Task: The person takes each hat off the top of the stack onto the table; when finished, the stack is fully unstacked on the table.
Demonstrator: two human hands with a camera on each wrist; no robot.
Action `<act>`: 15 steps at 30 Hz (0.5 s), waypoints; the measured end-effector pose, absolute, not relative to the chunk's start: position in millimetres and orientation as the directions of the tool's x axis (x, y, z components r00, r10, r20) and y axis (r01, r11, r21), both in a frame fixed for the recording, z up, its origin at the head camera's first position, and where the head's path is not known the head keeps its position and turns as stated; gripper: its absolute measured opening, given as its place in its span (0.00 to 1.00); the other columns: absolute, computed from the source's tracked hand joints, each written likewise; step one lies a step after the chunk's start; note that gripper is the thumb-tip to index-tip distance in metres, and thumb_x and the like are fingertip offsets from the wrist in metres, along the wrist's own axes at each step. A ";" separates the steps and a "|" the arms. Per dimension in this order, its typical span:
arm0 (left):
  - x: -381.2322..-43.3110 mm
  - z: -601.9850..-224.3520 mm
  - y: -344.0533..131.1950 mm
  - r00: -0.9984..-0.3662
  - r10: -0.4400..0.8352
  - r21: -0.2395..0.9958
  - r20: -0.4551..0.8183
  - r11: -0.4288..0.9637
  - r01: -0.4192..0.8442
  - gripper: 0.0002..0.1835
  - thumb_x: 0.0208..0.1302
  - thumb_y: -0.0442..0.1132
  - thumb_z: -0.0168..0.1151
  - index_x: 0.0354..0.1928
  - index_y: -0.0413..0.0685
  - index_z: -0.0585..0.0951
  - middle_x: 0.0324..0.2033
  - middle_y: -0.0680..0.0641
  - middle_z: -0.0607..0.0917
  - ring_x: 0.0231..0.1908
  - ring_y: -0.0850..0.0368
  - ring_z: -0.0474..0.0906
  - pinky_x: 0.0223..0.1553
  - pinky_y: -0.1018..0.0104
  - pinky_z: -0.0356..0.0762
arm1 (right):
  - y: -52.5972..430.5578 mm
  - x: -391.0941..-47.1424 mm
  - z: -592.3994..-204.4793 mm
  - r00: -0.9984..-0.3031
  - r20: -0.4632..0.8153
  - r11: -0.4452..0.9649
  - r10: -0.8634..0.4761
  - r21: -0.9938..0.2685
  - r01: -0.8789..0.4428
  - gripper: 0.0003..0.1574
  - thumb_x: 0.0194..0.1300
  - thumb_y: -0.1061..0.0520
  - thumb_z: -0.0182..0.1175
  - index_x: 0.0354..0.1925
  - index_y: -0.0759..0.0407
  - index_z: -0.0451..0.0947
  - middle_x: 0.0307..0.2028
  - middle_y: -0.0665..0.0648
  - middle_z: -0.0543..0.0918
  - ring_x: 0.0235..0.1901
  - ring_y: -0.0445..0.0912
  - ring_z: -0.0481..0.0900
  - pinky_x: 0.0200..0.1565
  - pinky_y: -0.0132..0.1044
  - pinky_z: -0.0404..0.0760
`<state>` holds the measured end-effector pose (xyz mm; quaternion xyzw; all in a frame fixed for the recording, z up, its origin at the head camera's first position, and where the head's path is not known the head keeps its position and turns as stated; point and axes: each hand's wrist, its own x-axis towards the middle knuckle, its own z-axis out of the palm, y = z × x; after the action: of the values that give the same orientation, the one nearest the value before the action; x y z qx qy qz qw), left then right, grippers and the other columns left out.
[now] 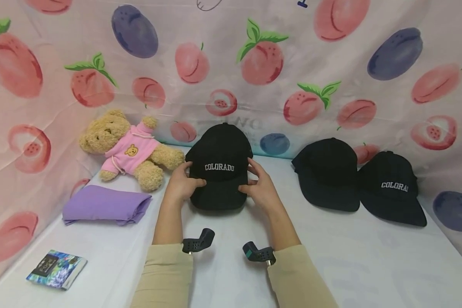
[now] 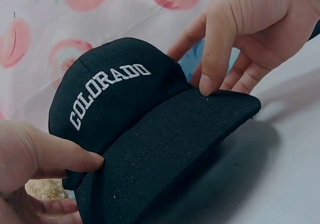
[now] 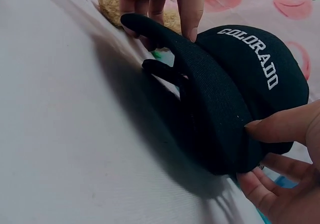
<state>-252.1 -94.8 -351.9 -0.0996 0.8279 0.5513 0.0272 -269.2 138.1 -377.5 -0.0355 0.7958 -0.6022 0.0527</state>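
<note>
A black baseball cap (image 1: 219,147) with white COLORADO lettering stands at the middle back, its brim toward me. At the brim's left side my left hand (image 1: 182,183) pinches it, thumb on top and fingers beneath. On the opposite side my right hand (image 1: 262,187) grips the brim the same way. The brim (image 2: 165,149) is raised above the white surface and casts a shadow in the left wrist view. Beneath it, a second dark curved edge (image 3: 160,71) shows in the right wrist view; I cannot tell what it belongs to.
Two more black caps, one (image 1: 327,175) plain in front and one (image 1: 390,188) lettered, sit side by side at the right. At the left are a teddy bear (image 1: 132,147) in pink, a folded purple cloth (image 1: 105,205) and a small colourful book-like item (image 1: 57,269). A fruit-print curtain (image 1: 231,25) hangs behind.
</note>
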 end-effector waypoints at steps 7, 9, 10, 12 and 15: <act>-250.6 -346.6 -91.7 -0.981 -0.121 0.907 -0.151 0.379 -0.186 0.44 0.63 0.34 0.67 0.80 0.45 0.59 0.71 0.29 0.69 0.72 0.35 0.65 0.73 0.40 0.65 | 143.5 -267.6 -373.0 -0.992 -0.027 0.294 -0.125 -0.956 -0.012 0.60 0.61 0.69 0.67 0.81 0.36 0.55 0.78 0.55 0.64 0.63 0.57 0.80 0.58 0.51 0.81; -250.5 -345.4 -90.8 -0.982 -0.119 0.906 -0.147 0.383 -0.182 0.44 0.63 0.35 0.67 0.80 0.45 0.60 0.71 0.29 0.69 0.72 0.35 0.65 0.73 0.40 0.64 | 145.2 -266.4 -370.9 -0.991 -0.024 0.290 -0.129 -0.957 -0.014 0.60 0.61 0.69 0.67 0.81 0.36 0.55 0.78 0.56 0.64 0.62 0.58 0.80 0.58 0.51 0.81; -250.5 -344.8 -90.4 -0.982 -0.118 0.904 -0.144 0.387 -0.179 0.44 0.63 0.35 0.67 0.80 0.46 0.60 0.71 0.29 0.69 0.72 0.35 0.65 0.73 0.40 0.64 | 146.1 -265.9 -369.8 -0.991 -0.023 0.289 -0.131 -0.957 -0.016 0.60 0.61 0.69 0.67 0.81 0.36 0.55 0.78 0.55 0.64 0.62 0.58 0.80 0.58 0.51 0.81; -250.3 -343.6 -89.1 -0.983 -0.117 0.905 -0.138 0.389 -0.173 0.44 0.63 0.35 0.67 0.80 0.46 0.60 0.72 0.29 0.69 0.73 0.36 0.64 0.73 0.40 0.64 | 147.6 -265.2 -367.8 -0.991 -0.019 0.282 -0.132 -0.959 -0.019 0.60 0.61 0.70 0.67 0.81 0.36 0.55 0.78 0.55 0.64 0.62 0.58 0.80 0.59 0.51 0.81; -250.3 -342.6 -86.9 -0.985 -0.115 0.906 -0.130 0.389 -0.165 0.44 0.63 0.35 0.68 0.80 0.46 0.60 0.73 0.30 0.68 0.75 0.37 0.63 0.74 0.41 0.63 | 150.1 -264.8 -365.2 -0.992 -0.014 0.280 -0.128 -0.960 -0.023 0.60 0.60 0.70 0.67 0.81 0.36 0.56 0.78 0.55 0.64 0.63 0.58 0.79 0.61 0.53 0.80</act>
<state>-250.3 -86.9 -342.6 -0.0839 0.8332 0.5462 0.0229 -264.8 150.1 -365.2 -0.0473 0.7987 -0.5983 0.0439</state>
